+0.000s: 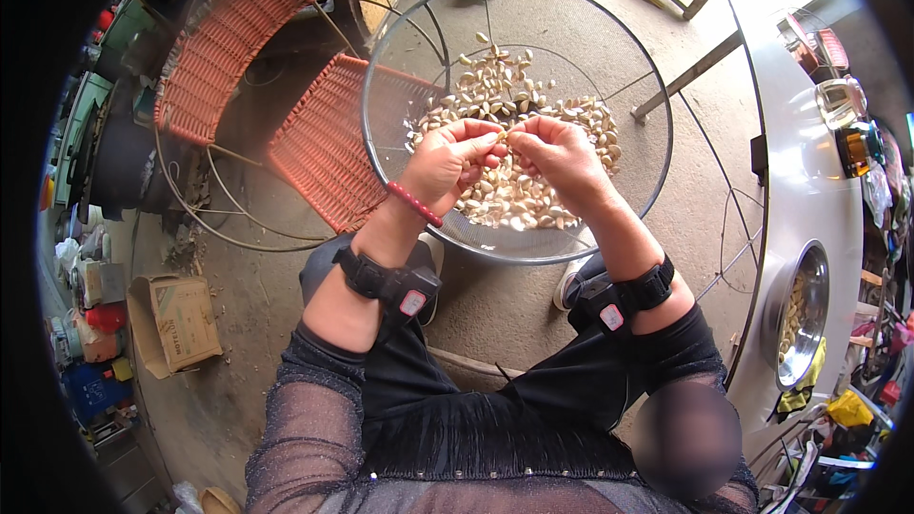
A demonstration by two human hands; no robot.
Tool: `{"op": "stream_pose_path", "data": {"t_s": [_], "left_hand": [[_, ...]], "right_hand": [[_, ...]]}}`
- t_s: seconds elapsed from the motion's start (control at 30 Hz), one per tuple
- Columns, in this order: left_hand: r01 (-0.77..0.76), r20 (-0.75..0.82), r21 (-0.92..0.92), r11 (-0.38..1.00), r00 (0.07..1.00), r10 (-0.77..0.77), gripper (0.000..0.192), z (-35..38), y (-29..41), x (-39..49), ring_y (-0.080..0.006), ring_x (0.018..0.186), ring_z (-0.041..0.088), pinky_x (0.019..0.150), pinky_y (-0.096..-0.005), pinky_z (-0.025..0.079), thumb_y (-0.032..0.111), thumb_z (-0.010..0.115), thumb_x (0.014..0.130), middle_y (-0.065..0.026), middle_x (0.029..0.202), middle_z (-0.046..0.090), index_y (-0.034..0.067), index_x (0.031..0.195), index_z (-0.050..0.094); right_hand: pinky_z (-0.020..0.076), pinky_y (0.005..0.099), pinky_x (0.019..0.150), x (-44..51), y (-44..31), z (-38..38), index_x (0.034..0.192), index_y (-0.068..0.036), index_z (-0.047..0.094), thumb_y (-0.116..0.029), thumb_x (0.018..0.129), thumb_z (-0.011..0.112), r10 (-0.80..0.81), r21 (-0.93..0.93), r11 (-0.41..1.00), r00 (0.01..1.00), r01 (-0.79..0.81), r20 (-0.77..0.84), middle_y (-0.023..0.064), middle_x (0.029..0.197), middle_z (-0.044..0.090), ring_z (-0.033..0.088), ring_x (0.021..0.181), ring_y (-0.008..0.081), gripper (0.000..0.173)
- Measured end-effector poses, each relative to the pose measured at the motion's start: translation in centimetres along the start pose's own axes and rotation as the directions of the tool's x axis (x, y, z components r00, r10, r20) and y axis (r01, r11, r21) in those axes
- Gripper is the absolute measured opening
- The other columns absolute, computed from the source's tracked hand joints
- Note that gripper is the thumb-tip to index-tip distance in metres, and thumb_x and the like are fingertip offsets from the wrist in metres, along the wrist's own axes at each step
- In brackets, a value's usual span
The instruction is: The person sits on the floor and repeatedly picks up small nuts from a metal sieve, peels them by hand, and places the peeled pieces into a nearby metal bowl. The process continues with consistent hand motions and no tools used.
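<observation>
A round mesh sieve tray (pixel 628 185) with a dark rim lies before me, holding a spread heap of garlic cloves (pixel 521 193) with bits of loose skin among them. Over the middle of the heap, my left hand (pixel 460 157) and my right hand (pixel 560 157) meet at the fingertips. One small garlic clove (pixel 503 136) is pinched between them, its far side partly hidden by the fingers. At the right, a steel bowl (pixel 821 314) holds more cloves.
A red woven chair (pixel 328 143) stands left of the sieve, partly beneath its rim. The bowl rests on a pale table (pixel 785 207) along the right, beside a glass jar (pixel 841 101). An open cardboard box (pixel 187 325) sits on the floor at lower left.
</observation>
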State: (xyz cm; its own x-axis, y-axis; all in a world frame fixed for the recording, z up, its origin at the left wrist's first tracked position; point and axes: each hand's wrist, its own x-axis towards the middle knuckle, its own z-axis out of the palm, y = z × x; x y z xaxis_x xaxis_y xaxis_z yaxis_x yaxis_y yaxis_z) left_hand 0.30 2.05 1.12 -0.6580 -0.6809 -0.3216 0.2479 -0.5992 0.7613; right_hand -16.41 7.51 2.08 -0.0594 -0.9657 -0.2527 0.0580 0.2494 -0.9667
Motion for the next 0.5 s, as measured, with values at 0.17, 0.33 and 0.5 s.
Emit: {"op": "stream_pose_path", "data": {"t_s": [0.17, 0.33, 0.5], "left_hand": [[-0.011, -0.021, -0.003, 1.0, 1.0, 0.01, 0.015, 0.06, -0.11, 0.05, -0.0047, 0.065, 0.057, 0.05, -0.0117, 0.041, 0.009, 0.056, 0.085, -0.0032, 0.079, 0.06, 0.001, 0.098, 0.054], [-0.082, 0.0, 0.134, 0.988, 0.997, 0.083, 0.017, 0.53, -0.06, -0.17, -0.0033, 0.061, 0.051, 0.047, -0.0124, 0.037, 0.016, 0.053, 0.088, -0.0016, 0.075, 0.056, 0.001, 0.096, 0.053], [0.03, 0.016, 0.188, 0.982, 0.999, -0.034, 0.024, 0.68, 0.01, -0.19, -0.0033, 0.055, 0.046, 0.046, -0.0135, 0.034, 0.027, 0.047, 0.092, 0.0014, 0.068, 0.052, 0.004, 0.089, 0.054]], "right_hand": [[0.0439, 0.0194, 0.058, -0.14, 0.03, 0.35, 0.092, 0.001, 0.059, -0.017, 0.084, 0.06, -0.075, 0.039, 0.996, 0.997, 0.074, 0.019, 0.0013, 0.075, 0.06, 0.052, 0.062, 0.0053, 0.019], [0.0442, 0.0197, 0.059, 0.05, 0.31, 0.37, 0.094, 0.001, 0.059, -0.015, 0.084, 0.06, -0.079, 0.067, 0.995, 0.997, 0.078, 0.014, 0.0019, 0.077, 0.061, 0.052, 0.064, 0.0057, 0.019], [0.0414, 0.0177, 0.06, 0.0, 0.4, 0.47, 0.092, -0.002, 0.058, -0.013, 0.084, 0.059, -0.058, 0.148, 0.987, 0.998, 0.055, 0.012, 0.0001, 0.077, 0.058, 0.05, 0.066, 0.0044, 0.014]]}}
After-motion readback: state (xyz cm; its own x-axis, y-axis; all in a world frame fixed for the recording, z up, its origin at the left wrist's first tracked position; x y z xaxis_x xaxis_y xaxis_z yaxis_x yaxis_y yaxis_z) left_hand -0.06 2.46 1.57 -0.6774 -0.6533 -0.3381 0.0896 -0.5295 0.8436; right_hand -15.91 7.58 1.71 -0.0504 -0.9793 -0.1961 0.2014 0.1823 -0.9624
